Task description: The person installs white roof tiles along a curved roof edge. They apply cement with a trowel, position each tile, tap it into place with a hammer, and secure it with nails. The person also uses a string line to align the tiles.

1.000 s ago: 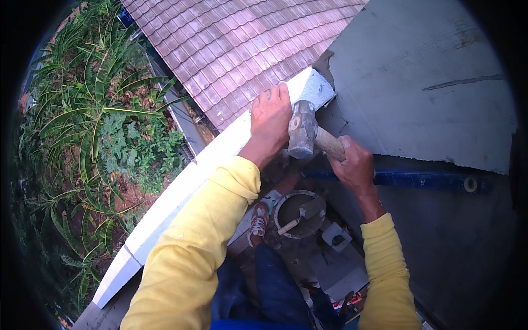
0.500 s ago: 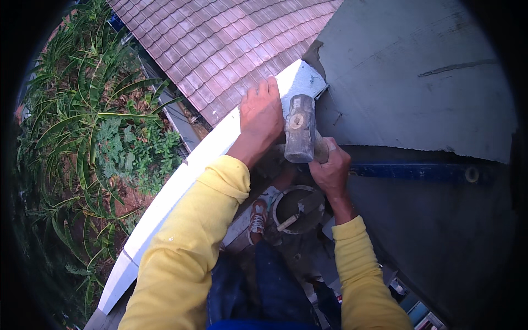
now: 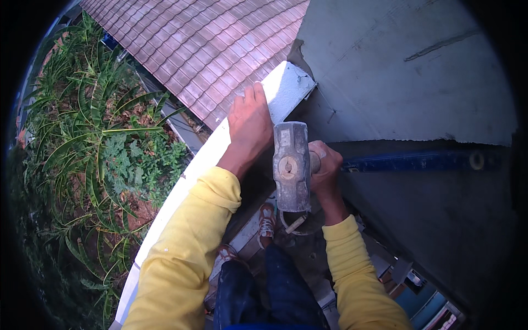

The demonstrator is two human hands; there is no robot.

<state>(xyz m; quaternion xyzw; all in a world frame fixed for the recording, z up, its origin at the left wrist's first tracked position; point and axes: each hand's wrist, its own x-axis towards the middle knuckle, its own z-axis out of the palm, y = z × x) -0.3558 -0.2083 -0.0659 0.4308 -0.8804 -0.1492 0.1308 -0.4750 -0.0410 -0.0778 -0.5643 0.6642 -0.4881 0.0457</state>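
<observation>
My left hand (image 3: 248, 118) is closed over the white beam (image 3: 286, 87) near its squared end, with the fingertips at its far edge. In my right hand (image 3: 326, 168) is a heavy hammer; its worn grey head (image 3: 292, 190) points up and down in the picture, and the fist wraps the handle close behind it. The head hangs just right of my left wrist, apart from the beam. Most of the handle is hidden by the head and the fist.
Beyond the beam lies a reddish tiled roof (image 3: 203, 49); plants (image 3: 93, 159) grow far below on the left. A grey rendered wall (image 3: 385, 82) stands at right, above a long blue bar (image 3: 407, 161). Below, the hammer partly hides a tub with a wooden-handled tool (image 3: 297, 224), beside my shoe (image 3: 267, 223).
The hammer has come back from the beam's end, lower in the picture, and looks larger. My left hand stays on the beam. The whole view has shifted slightly.
</observation>
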